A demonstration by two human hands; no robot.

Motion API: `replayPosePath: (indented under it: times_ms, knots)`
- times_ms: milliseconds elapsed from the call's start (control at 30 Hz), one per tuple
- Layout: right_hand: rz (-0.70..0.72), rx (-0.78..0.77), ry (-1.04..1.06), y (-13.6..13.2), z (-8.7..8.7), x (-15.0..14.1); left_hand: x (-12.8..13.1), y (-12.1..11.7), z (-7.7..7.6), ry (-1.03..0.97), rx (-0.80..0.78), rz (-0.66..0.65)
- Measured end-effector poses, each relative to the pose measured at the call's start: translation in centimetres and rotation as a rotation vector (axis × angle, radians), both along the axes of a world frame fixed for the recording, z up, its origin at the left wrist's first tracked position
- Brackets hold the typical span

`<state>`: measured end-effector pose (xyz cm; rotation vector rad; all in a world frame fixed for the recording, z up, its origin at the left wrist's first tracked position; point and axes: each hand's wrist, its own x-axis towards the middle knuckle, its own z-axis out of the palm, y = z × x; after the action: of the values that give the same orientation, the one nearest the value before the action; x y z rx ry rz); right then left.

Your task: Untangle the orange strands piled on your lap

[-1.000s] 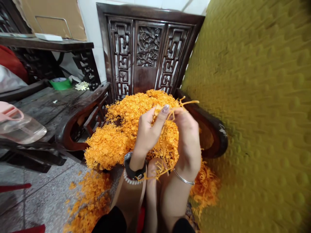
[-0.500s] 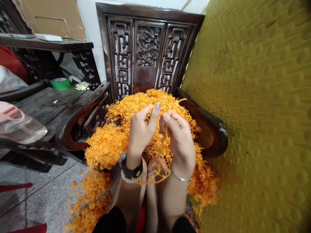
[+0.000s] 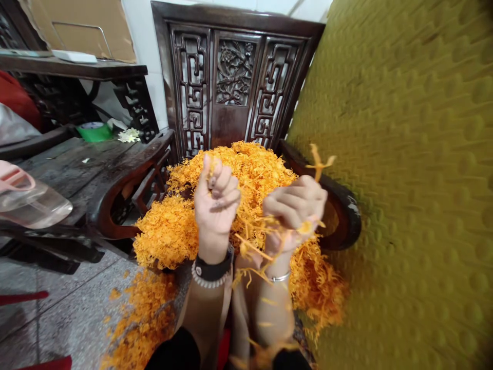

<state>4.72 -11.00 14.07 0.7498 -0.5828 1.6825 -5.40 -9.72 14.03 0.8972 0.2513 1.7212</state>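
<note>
A big heap of orange stringy strands [image 3: 181, 226] fills the seat of a dark carved wooden chair [image 3: 231, 77] and spills to the floor. My left hand [image 3: 215, 200] is raised over the heap, fingers curled into a fist around a few orange strands. My right hand [image 3: 295, 210] is beside it, fingers closed on a bunch of orange strands [image 3: 319, 162] that stick up past the knuckles and trail down toward my wrist. Loose bits fall near my forearms. A black watch and bead bracelet sit on my left wrist, a silver bangle on my right.
A yellow bumpy padded surface [image 3: 404, 180] fills the right side. A dark wooden table [image 3: 73, 164] at left carries a green tape roll [image 3: 94, 132] and a clear jug with pink handle [image 3: 26, 198]. Orange strands litter the grey floor [image 3: 69, 313].
Both hands pulled apart and turned over into fists. The right hand swung right with its strands, and loose orange bits now fall around my wrists.
</note>
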Motion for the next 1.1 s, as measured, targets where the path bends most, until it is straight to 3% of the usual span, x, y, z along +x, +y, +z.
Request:
replayPosePath:
  times_ms: [67,233,333,533,633,767,967,1100]
  knots:
    - [-0.123,-0.008,0.026,-0.1,0.4,1.3,-0.3,0.0,0.0,0.006,0.021,0.043]
    - [-0.864,-0.199,-0.615,-0.7,1.8,1.7,1.4,-0.7,-0.2,0.313,0.139,0.256]
    - [-1.035,-0.241,-0.766,-0.9,1.9,0.5,1.8,-1.3,-0.1,0.561,0.255,0.281]
    - [-1.284,-0.307,-0.766,-1.3,1.7,-0.4,0.5,-1.8,0.2,1.087,0.445,0.319]
    - [-1.297,-0.365,-0.729,-1.4,1.8,-0.4,0.1,-1.9,0.2,1.198,0.470,0.328]
    - [-1.206,-0.425,-0.636,-1.6,1.7,-0.6,0.1,-1.9,0.2,1.237,0.533,0.327]
    - [-1.030,-0.350,-0.646,-1.2,1.5,0.0,0.6,-1.5,0.0,1.316,0.497,0.332]
    - [-0.916,-0.381,-0.584,-0.9,1.6,0.8,1.3,-0.4,-0.8,1.152,0.495,0.186]
